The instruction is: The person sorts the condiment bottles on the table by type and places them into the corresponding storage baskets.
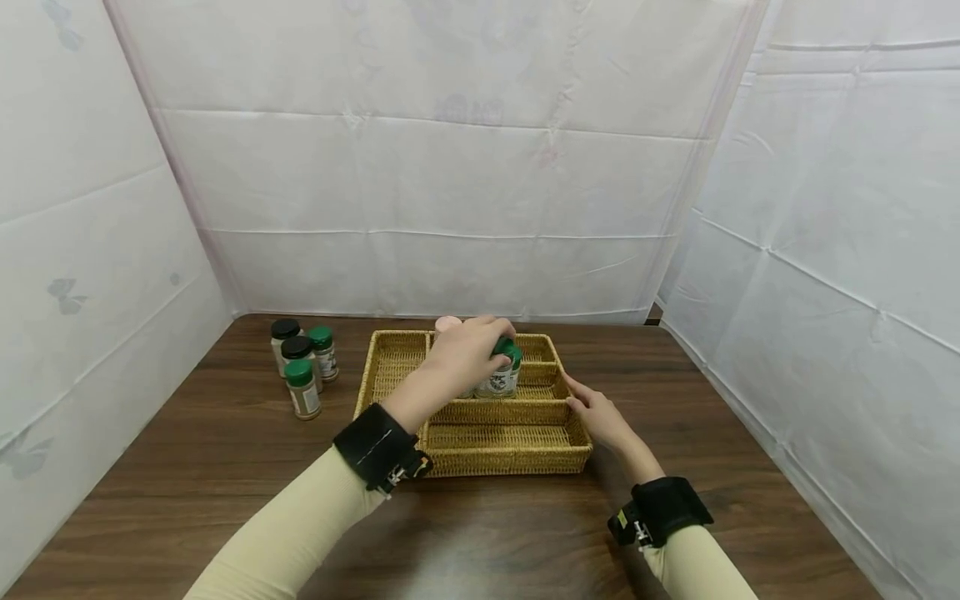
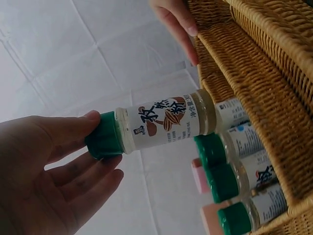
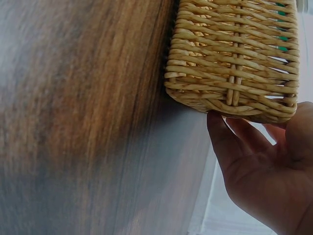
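Left hand [image 1: 467, 354] pinching a green-capped spice jar [image 1: 501, 377] by its lid over the wicker tray's [image 1: 507, 457] back compartments

The jar is looking light, rigid and smooth-sided, so the ribbed cap [image 2: 104, 135] is giving the surest hold; the right hand [image 1: 600, 417], fingers relaxed, is resting against the tray's right edge. The left wrist view is showing more jars [image 2: 230, 169] already lying in the tray, which the head view is hiding behind the hand; four others [image 1: 302, 367] are standing near the table's [image 1: 225, 450] back left corner

At lower left, the left hand [image 2: 44, 176] pinches the green cap of a spice bottle [image 2: 156, 125]; more bottles [image 2: 234, 171] lie in the wicker basket [image 2: 264, 73] at right.
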The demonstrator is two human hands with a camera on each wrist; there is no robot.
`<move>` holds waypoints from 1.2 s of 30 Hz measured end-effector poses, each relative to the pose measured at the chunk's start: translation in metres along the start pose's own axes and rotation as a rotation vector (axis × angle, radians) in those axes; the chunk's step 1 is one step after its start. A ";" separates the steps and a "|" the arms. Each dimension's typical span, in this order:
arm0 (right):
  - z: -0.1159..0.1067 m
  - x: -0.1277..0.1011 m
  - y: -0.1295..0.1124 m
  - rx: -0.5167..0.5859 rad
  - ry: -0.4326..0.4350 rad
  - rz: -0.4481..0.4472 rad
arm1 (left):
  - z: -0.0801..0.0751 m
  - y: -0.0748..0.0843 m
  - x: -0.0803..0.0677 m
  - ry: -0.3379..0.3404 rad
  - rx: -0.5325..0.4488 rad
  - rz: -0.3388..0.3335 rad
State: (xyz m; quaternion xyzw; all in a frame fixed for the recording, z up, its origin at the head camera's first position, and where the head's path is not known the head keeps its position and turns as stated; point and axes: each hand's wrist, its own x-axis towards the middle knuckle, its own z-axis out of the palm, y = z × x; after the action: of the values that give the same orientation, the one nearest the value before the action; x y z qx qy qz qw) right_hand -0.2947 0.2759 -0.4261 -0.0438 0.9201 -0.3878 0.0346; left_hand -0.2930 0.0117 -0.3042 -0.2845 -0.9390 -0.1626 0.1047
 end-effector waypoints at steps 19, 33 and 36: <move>0.000 -0.003 -0.002 0.008 0.009 0.013 | 0.043 0.014 0.042 -0.046 0.079 0.084; 0.000 -0.005 -0.003 0.018 0.005 0.012 | 0.072 0.015 0.064 -0.101 0.228 0.098; -0.001 -0.005 -0.003 0.021 -0.002 0.022 | 0.074 0.015 0.067 -0.113 0.243 0.095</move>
State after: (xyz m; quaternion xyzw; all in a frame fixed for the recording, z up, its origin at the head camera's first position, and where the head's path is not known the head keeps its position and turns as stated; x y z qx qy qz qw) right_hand -0.2892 0.2751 -0.4236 -0.0338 0.9163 -0.3971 0.0404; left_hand -0.3473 0.0840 -0.3496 -0.3223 -0.9417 -0.0263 0.0931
